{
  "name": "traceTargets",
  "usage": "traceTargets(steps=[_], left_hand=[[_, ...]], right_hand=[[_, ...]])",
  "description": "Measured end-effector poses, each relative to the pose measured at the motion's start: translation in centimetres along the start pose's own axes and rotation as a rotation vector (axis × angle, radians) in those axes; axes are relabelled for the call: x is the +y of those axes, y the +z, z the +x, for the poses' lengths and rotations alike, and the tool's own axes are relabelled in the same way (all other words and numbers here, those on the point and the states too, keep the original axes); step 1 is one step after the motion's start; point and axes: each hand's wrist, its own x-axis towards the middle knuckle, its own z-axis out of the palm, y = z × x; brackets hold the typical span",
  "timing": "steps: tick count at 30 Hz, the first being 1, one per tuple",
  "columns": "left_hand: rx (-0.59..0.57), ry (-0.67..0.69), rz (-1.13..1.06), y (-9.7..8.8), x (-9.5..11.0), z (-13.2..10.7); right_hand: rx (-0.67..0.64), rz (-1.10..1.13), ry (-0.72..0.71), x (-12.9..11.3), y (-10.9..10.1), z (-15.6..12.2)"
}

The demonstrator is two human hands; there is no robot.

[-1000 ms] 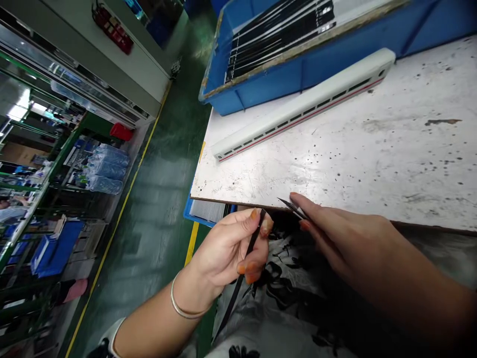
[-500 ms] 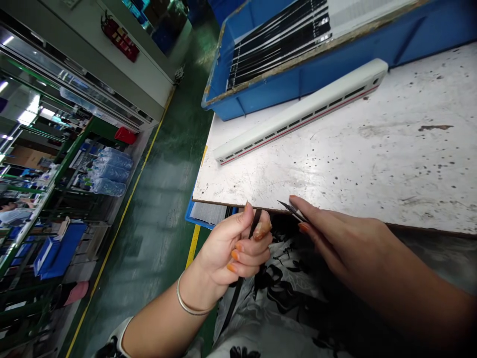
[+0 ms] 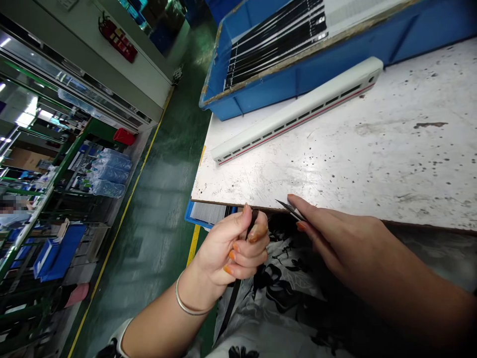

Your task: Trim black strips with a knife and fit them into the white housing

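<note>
My left hand [image 3: 231,251] is closed around a thin black strip [image 3: 231,306]. The strip's upper end shows by the thumb, and its lower part hangs below the fist; the middle is hidden by the fingers. A pair of fine-pointed tweezers [image 3: 292,209] is pinched in my right hand [image 3: 346,241], the dark tips pointing left towards my left hand without touching it. Beyond both hands, a white model train carriage [image 3: 298,117] with dark windows and a red stripe lies slanted on the white table [image 3: 380,164].
A blue bin [image 3: 261,94] behind the carriage holds many black strips [image 3: 276,49] and white pieces. Below the table's left corner is another blue bin [image 3: 189,211] with white pieces. A green floor [image 3: 156,174] lies left, with shelving and a person [image 3: 13,214] farther off.
The view has shifted slightly. My left fist has tilted a little, and less of the strip's upper end shows. The right hand keeps its pinch on the tweezers.
</note>
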Motion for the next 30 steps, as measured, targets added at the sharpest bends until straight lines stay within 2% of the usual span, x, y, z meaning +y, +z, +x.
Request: traceTargets(steps=[7,15,30], left_hand=[[0.258,0.082,0.340,-0.8,-0.4,1.1],[0.419,0.061,0.400,-1.9,-1.1,2.5],[0.549,0.087,0.470,-1.3,-1.2,2.8]], right_hand=[[0.001,-0.064,0.002,0.1,0.0,-0.9],[-0.134,-0.142,-0.069,-0.9,-1.0,-0.3],[-0.186,-0.182,-0.108,-1.1,-1.0,0.2]])
